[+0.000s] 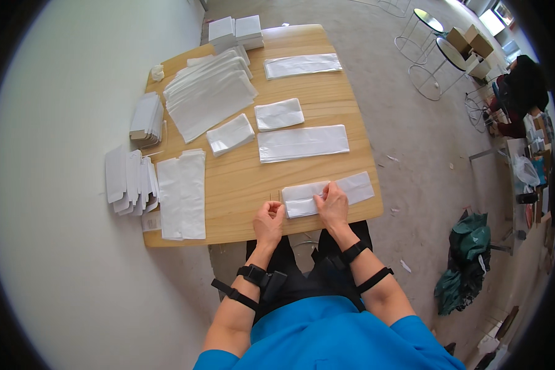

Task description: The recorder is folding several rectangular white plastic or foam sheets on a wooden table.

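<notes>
A white plastic bag [302,200], folded partly over itself, lies near the table's front edge. Its single, unfolded end reaches out to the right. My right hand [333,206] is on top of it, fingers closed on the upper layer at the fold. Beside the bag's left edge is my left hand [269,221], its fingers curled together; whatever may be between them is too small to make out. Farther back lie a long flat white bag [303,143] and two shorter folded ones, a right one [279,115] and a left one [230,134].
A fanned pile of white bags [213,95] covers the back left of the wooden table [234,185]. White boxes [147,117] stand along the wall side, more boxes [235,31] at the far end. Another person [521,92], stools [450,54] and a dark green bag [468,259] are rightward.
</notes>
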{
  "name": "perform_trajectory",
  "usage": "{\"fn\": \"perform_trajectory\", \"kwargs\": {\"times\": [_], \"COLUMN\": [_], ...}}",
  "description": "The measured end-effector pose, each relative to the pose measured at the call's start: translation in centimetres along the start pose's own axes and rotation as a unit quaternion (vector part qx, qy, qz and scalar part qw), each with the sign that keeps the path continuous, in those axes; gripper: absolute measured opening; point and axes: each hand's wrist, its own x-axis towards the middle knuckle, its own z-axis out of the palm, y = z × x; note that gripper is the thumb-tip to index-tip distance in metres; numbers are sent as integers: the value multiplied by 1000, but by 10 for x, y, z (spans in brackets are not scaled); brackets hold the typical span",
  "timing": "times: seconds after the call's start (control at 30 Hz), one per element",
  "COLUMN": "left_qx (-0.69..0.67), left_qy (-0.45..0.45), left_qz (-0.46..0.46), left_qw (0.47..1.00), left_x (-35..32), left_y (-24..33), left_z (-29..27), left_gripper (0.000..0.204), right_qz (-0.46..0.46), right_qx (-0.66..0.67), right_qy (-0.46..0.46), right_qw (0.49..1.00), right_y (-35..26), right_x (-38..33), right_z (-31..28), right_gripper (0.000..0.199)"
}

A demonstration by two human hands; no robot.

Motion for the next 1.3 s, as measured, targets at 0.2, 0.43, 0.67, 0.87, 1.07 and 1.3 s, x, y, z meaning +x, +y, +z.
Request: {"fn": "perform_trajectory", "kwargs": {"times": [0.2, 0.43, 0.67, 0.87, 1.07, 1.3], "left_qx": [15, 13, 57, 99, 108, 139], "left_qy": [13, -10, -27, -22, -21, -19], "left_qz": [6, -8, -37, -46, -54, -60], "left_qw": [1000, 1000, 997, 994, 992, 988], "left_x": [3, 8, 11, 17, 18, 19], "left_y": [-2, -3, 2, 0, -1, 1], "left_z": [7, 14, 12, 16, 16, 17], "left_gripper": [19, 21, 27, 28, 25, 27], "right_qz": [2, -6, -4, -21, 23, 15], "right_qx": [-8, -1, 12, 56, 47, 46], "right_qy": [-5, -5, -9, 47, 111, 107], "right_qw": [1000, 1000, 1000, 997, 992, 993], "right_y": [3, 4, 3, 5, 12, 20], "right_x": [1, 2, 2, -2, -13, -14], "right_z": [3, 2, 2, -12, -30, -24], "right_gripper": [29, 29, 29, 23, 15, 15]}}
